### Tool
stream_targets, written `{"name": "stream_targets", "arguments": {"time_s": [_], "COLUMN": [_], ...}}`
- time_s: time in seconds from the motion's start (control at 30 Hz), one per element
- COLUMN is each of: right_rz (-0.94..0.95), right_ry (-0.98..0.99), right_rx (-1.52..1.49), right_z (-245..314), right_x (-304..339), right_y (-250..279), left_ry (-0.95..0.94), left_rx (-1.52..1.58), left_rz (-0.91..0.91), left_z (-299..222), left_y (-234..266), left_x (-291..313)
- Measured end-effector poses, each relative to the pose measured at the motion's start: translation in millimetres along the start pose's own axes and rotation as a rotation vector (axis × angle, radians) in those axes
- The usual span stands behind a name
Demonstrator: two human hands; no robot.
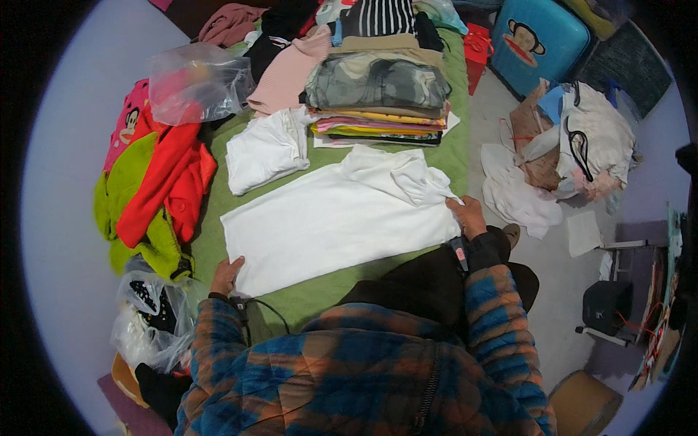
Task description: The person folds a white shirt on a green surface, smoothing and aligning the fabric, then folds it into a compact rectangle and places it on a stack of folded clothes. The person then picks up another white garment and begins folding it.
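- Green bed cover [320, 301]: I see it running up the middle of the view, most of it buried under clothes.
- White garment [334, 218]: laid flat across the cover, straight in front of me, its bunched sleeve end toward the right.
- Stack of folded clothes [378, 102]: beyond the white garment, a grey camouflage piece on top, striped layers below.
- Red and green clothes [156, 196]: heaped at the left edge of the cover.
- Blue suitcase [538, 40]: upper right, on the floor, well apart from the hands.
- Smaller white folded top [265, 149]: just beyond the white garment's far left corner.
- Clear plastic bag [196, 83]: upper left, above the red heap.
- Right hand [469, 216]: fingers curled on the right edge of the white garment, pinching the cloth.
- Left hand [227, 275]: at the garment's near left corner, touching it; whether it pinches or only presses I cannot tell, the fingers being partly hidden.
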State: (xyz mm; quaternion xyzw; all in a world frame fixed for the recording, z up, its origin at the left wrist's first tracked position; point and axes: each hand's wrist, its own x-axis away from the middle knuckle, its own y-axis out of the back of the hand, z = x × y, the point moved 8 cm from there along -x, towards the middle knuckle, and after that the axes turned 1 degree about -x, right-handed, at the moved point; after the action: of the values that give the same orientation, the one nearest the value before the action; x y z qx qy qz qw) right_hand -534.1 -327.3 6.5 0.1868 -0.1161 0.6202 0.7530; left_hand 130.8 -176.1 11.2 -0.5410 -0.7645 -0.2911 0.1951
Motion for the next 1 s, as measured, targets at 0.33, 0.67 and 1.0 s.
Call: {"name": "stream_targets", "arguments": {"time_s": [0.33,0.67,1.0], "right_rz": [-0.012,-0.011,-0.038], "right_ry": [0.000,0.014,0.017], "right_rx": [0.050,0.112,0.162], "right_z": [-1.1,-8.3,-0.2], "right_x": [-3.0,-9.0,-6.1], "right_y": [1.0,3.1,4.4], "left_ry": [-0.167,-0.734,-0.326], "left_rx": [-0.297,-0.811,-0.483], "left_rz": [-0.020,0.140,0.742], "left_z": [-74.2,-215.2,-178.7], "left_y": [-26.3,-297.5,-489.2], "left_x": [29.1,53.6,90.1]}}
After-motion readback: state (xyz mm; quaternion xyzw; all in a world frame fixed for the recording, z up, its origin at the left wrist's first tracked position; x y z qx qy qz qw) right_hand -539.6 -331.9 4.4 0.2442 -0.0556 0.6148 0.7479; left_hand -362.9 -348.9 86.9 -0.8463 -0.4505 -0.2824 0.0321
